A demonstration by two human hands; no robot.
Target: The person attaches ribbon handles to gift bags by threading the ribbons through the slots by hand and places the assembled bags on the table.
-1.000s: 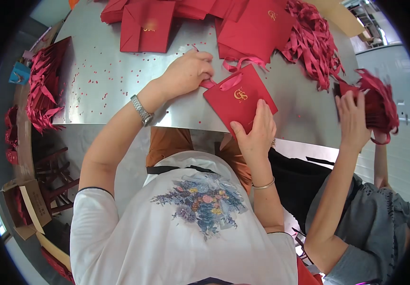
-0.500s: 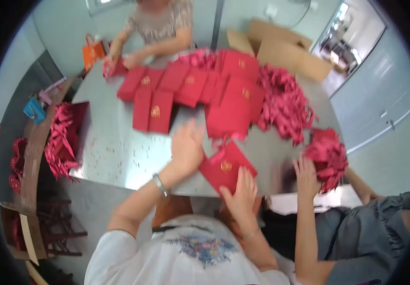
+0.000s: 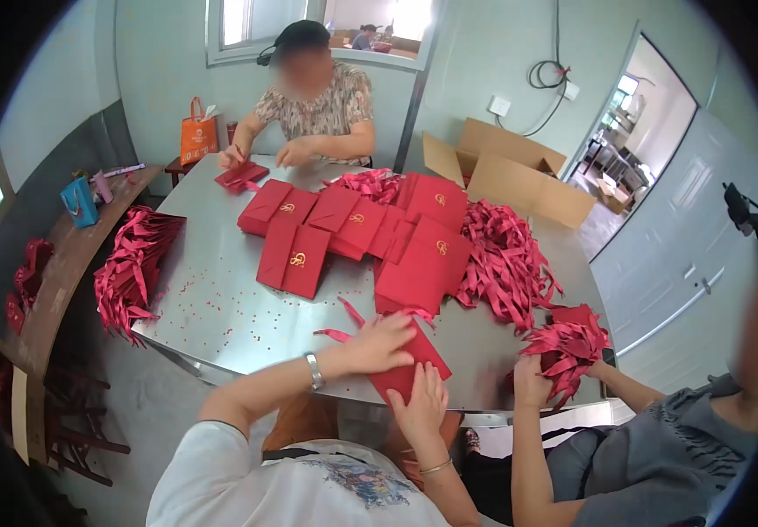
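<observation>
A flat red paper bag [image 3: 426, 351] with a ribbon handle lies at the near edge of the metal table, under both my hands. My left hand [image 3: 379, 344] rests over its upper left part, fingers spread and partly covering it. Below it, my right hand [image 3: 421, 406] lies on the lower part of the bag, with fingers stretched out and thumb apart. Pink-red ribbon [image 3: 337, 335] sticks out to the left of my left hand. Just beyond stand stacks of red bags [image 3: 423, 263] with gold emblems, and a single bag pile [image 3: 294, 258] lies left of them.
Heaps of ribboned bags [image 3: 506, 263] lie to the right, with another bunch [image 3: 136, 268] on the left edge. Small red bits dot the metal table [image 3: 221, 338]. A co-worker [image 3: 317, 105] sits across; another person's hand [image 3: 532, 382] holds a ribboned bundle. An open cardboard box [image 3: 528, 189] stands behind.
My left hand has come down onto the bag from beyond it. The bag has turned somewhat under my hands. The view has tilted up, showing more of the far wall.
</observation>
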